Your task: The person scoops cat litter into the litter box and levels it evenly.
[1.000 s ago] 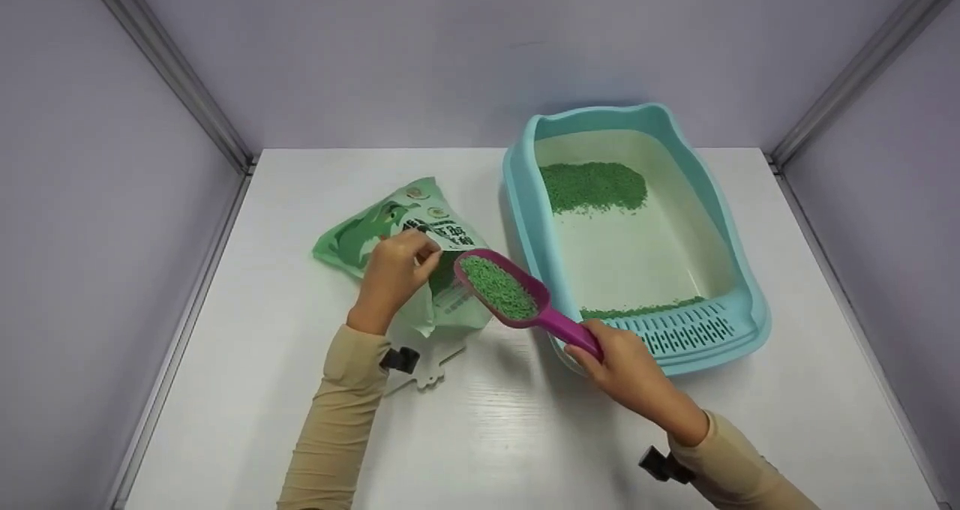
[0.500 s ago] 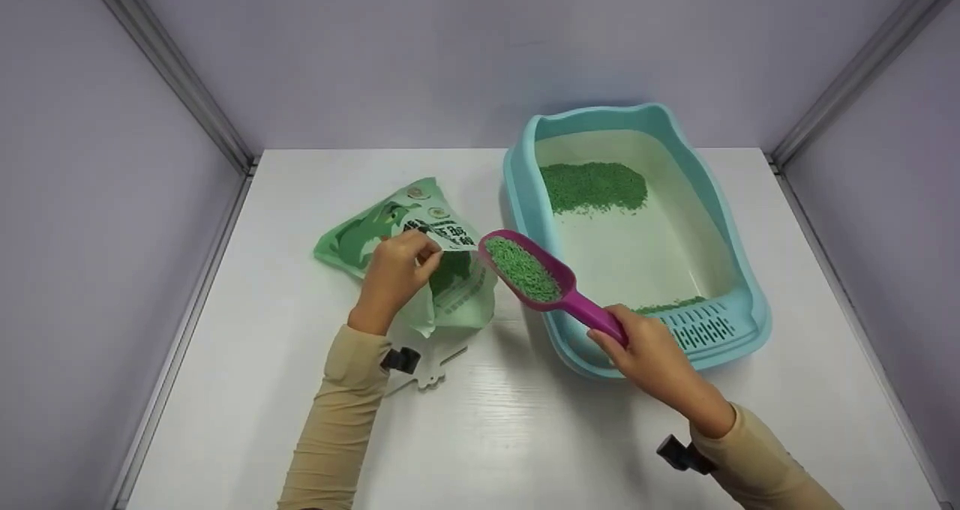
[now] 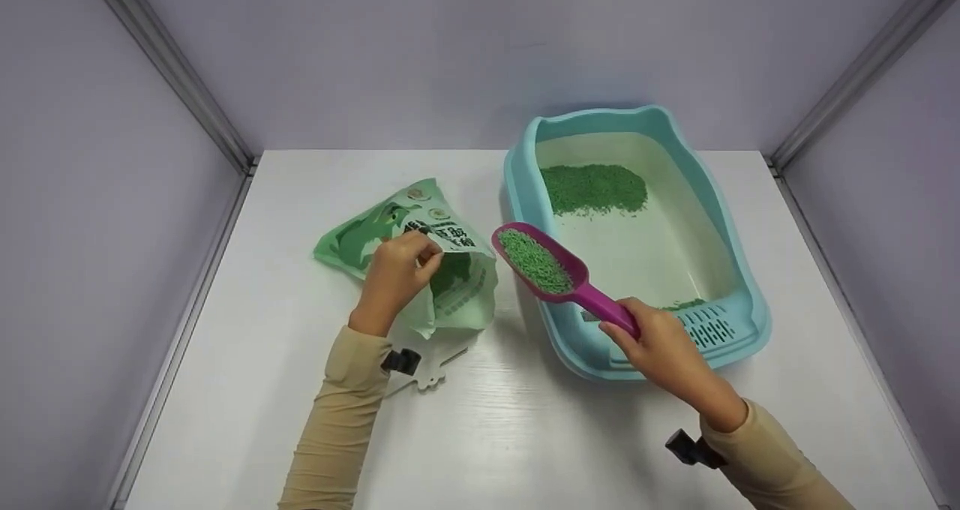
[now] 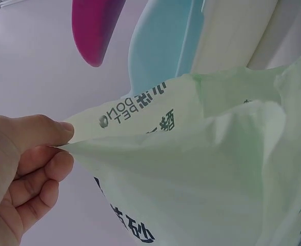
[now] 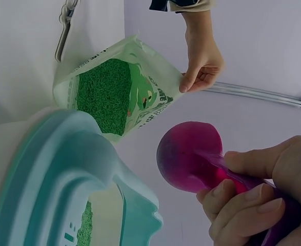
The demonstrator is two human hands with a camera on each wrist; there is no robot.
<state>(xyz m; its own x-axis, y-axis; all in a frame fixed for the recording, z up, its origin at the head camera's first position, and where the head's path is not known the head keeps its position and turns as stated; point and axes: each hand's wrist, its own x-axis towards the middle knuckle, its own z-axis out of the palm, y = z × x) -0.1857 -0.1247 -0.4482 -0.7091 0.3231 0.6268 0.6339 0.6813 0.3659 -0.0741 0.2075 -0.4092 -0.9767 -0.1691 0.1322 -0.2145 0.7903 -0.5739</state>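
My left hand (image 3: pixel 397 274) pinches the top edge of a green bag of cat litter (image 3: pixel 360 236), holding its mouth apart. In the left wrist view the bag's pale plastic (image 4: pixel 191 169) stretches from thumb and forefinger. Green pellets (image 5: pixel 106 97) show inside it in the right wrist view. My right hand (image 3: pixel 664 349) grips the handle of a magenta scoop (image 3: pixel 611 313), which is heaped with green pellets (image 3: pixel 536 262). The scoop hangs above the near left rim of a light blue litter box (image 3: pixel 529 187). A mound of pellets (image 3: pixel 596 187) lies at the box's far end.
A pale flat clip-like piece (image 3: pixel 430 375) lies on the white table (image 3: pixel 495 435) beside the left wrist. More pellets (image 3: pixel 684 304) line the near end of the box, by a slotted ledge (image 3: pixel 709 330). Grey walls (image 3: pixel 390 60) enclose the table.
My right hand has carried the full scoop right and slightly away from me, from the bag's mouth to over the box's rim. The left hand keeps its place on the bag.
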